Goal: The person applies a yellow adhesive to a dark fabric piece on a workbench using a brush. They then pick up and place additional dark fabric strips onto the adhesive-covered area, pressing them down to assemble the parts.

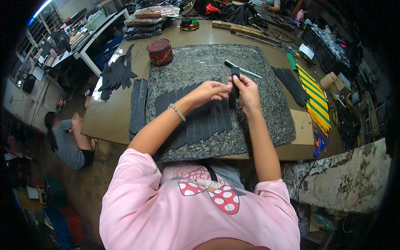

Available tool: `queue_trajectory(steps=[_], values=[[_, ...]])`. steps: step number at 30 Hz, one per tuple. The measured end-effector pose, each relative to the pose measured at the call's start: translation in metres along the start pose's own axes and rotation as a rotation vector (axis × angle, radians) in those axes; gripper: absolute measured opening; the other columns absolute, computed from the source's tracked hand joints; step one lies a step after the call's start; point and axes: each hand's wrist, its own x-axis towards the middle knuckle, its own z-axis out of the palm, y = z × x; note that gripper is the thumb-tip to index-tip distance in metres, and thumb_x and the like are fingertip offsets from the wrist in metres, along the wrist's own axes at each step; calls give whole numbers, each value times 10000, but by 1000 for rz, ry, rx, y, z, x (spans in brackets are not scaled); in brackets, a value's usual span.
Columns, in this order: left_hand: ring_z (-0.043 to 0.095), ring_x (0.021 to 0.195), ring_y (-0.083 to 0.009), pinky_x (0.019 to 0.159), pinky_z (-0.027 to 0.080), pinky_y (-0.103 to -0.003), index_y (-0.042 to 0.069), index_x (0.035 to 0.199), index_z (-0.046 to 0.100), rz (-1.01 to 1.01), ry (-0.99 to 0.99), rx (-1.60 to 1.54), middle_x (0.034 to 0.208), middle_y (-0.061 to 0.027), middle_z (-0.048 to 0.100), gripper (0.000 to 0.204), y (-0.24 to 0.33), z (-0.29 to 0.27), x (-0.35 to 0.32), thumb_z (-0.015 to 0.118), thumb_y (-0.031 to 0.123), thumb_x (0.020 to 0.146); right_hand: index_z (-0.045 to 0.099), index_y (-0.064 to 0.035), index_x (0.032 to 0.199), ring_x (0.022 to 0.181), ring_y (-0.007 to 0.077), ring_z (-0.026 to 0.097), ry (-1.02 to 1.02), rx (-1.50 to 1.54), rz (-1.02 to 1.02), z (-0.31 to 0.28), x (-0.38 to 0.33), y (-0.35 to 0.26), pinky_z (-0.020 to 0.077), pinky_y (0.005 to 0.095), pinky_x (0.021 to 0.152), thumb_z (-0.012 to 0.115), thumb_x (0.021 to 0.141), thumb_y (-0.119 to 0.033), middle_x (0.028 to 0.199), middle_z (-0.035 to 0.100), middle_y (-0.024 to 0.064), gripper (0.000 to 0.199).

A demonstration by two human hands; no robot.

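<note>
My right hand (246,92) pinches a short black strip (235,89), its upper end folded or looped between thumb and fingers. Close by on its left is my left hand (210,91), fingers curled and tips drawn together at the strip's edge; what they hold is too small to make out. Under my left forearm, a row of overlapping black strips (200,118) lies side by side on a speckled grey slab (273,121). A brush with a pale handle (250,73) rests on the slab just beyond my hands.
A round red tin (160,52) stands at the slab's far left corner. More black strips (116,74) lie left, others (291,85) right. Yellow-and-green striped bands (314,98) and a blue tool (320,143) lie on the table's right. At left, a person (73,141) sits low.
</note>
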Motion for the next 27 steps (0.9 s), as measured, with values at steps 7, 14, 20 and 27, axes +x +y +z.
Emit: queue_trajectory(steps=[7,14,20,27], values=[[628,820,-95,718,511,-219,52,975,613,105,-98,-173,905,-16,644,240,33,3,36,634,284,917,627,33,1054,685,77,587,-37,-134,42,-25,-72,-20,496,220,608,607,926,-140,864,667,58,216],[586,700,-55,620,467,-167,73,869,599,117,-26,27,774,20,589,162,37,-3,45,648,221,912,608,44,1053,673,80,589,23,-51,129,-49,-110,-7,501,217,591,621,917,-129,862,667,80,221],[526,622,-22,483,436,-129,38,1021,596,11,-74,-132,781,8,599,202,40,-23,54,599,223,941,637,45,1037,705,104,623,272,-233,-82,-46,-124,4,513,241,621,658,872,-55,859,675,79,194],[593,648,-49,513,457,-157,15,1041,641,-156,-63,315,781,2,617,324,41,-41,80,689,288,874,671,-5,1040,874,289,629,282,-958,-565,-55,-129,12,496,348,777,657,689,108,957,629,136,369]])
